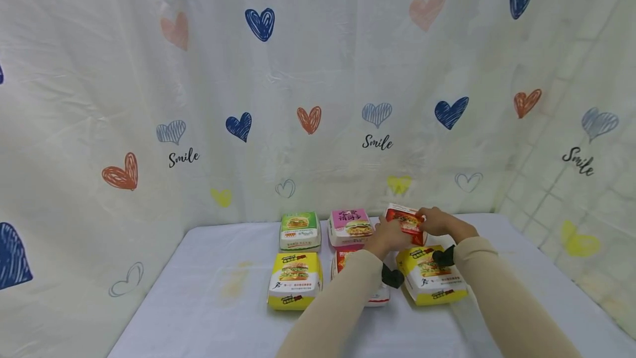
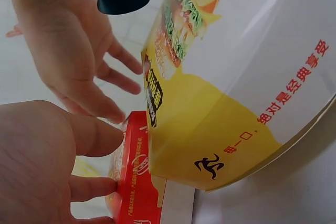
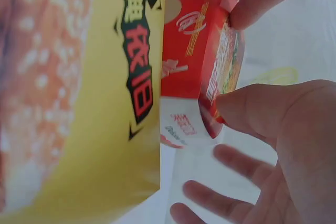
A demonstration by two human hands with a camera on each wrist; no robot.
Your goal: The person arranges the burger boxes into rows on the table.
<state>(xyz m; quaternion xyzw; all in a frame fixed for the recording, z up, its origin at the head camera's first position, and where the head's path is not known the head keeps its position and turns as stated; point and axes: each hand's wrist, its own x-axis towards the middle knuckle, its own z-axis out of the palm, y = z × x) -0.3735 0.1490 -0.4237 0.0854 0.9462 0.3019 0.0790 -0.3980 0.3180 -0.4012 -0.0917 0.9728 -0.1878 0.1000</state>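
A red burger box [image 1: 408,223] sits at the back right, turned slightly, between both hands. My left hand [image 1: 391,235] holds its left side, with thumb and fingers [image 2: 97,188] along the lid's edge. My right hand [image 1: 439,222] is at its right side. In the right wrist view the right thumb [image 3: 247,106] presses the lid's corner, while the other fingers spread along the side. A yellow-and-white burger box [image 1: 431,276] stands just in front, below the wrists, and hides part of the red one in both wrist views.
To the left stand a pink burger box [image 1: 350,227], a green one [image 1: 300,232] and another yellow one [image 1: 295,282]. A red-and-white box [image 1: 343,258] is partly covered by the left forearm. Behind the white table [image 1: 208,286] hangs a heart-printed curtain [image 1: 328,70].
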